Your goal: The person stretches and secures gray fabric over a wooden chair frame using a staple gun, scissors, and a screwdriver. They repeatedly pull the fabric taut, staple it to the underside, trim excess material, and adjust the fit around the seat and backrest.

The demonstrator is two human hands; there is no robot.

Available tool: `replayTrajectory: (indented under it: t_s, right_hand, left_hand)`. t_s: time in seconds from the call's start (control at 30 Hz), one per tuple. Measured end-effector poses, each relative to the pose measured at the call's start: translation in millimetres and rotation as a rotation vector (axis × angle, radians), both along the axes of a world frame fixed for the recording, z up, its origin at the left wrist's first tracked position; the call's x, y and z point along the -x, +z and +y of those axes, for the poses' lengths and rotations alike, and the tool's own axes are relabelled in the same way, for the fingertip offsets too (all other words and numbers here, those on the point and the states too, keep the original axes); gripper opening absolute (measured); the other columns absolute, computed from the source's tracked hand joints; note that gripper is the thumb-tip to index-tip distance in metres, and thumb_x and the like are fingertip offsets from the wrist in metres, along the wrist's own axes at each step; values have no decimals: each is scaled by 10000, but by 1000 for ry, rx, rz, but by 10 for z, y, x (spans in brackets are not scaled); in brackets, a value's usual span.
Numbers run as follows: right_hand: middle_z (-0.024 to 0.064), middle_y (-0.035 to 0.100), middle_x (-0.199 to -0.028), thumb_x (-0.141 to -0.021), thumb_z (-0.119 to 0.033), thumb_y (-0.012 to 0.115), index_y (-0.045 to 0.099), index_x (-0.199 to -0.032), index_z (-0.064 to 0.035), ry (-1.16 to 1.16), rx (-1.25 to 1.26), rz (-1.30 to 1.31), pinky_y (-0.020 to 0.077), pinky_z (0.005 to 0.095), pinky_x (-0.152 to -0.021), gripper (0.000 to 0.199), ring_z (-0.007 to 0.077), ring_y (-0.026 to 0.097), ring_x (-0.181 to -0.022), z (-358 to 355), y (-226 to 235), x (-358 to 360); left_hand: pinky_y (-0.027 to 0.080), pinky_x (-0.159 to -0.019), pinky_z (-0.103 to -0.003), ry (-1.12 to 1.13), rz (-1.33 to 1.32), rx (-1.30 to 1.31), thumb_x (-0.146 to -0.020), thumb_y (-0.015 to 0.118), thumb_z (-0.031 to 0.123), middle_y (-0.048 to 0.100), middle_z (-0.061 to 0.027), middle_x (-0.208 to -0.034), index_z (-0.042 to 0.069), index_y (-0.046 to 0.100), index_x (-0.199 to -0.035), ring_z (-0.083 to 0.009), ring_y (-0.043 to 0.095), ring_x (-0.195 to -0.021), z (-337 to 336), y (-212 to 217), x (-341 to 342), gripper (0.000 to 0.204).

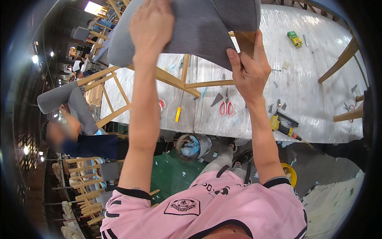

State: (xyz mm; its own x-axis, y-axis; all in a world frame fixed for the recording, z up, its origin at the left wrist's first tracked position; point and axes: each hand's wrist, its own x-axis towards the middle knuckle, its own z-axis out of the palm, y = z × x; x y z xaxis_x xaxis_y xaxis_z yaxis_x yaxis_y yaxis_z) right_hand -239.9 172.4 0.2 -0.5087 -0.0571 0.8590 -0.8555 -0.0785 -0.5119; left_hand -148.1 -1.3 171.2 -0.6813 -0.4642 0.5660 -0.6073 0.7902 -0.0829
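A chair with grey upholstery and a pale wooden frame is tipped over on the wrapped table in front of me. My left hand lies on the upholstery at its upper left, its fingers slightly blurred and partly cut off by the picture's top edge. At the right side, my right hand grips the edge of the upholstery beside a wooden part, thumb on the grey fabric and index finger stretched upward. Below the chair lie red-handled scissors and a yellow cutter.
Plastic film covers the table. A yellow and black staple gun lies at its near right edge, a green box farther back. Beneath stands a scrap bucket. At left, another person handles a grey chair.
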Motion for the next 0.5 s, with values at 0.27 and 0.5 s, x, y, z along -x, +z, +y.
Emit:
replayTrajectory:
  t_s: [0.27,0.5]
  right_hand:
    - [328,565,-1416,-889,-367,787,739,-667,-31,-46,-47,-20,568,356,-788,406,359,733,-977,30,-25,25]
    - [344,582,-1377,-861,-365,805,702,-592,-35,-25,-5,-47,570,381,-832,438,395,708,-1073,4,-4,19]
  left_hand:
    - [366,-1142,-529,-325,221,238,-1045,444,261,603,-293,-1355,-80,592,-1321,-464,529,-1296,629,-302,377,463]
    - [264,-1214,-553,-484,-337,176,-788,753,648,323,-382,-1554,-144,274,-1519,-512,329,-1456,619,137,41,1180]
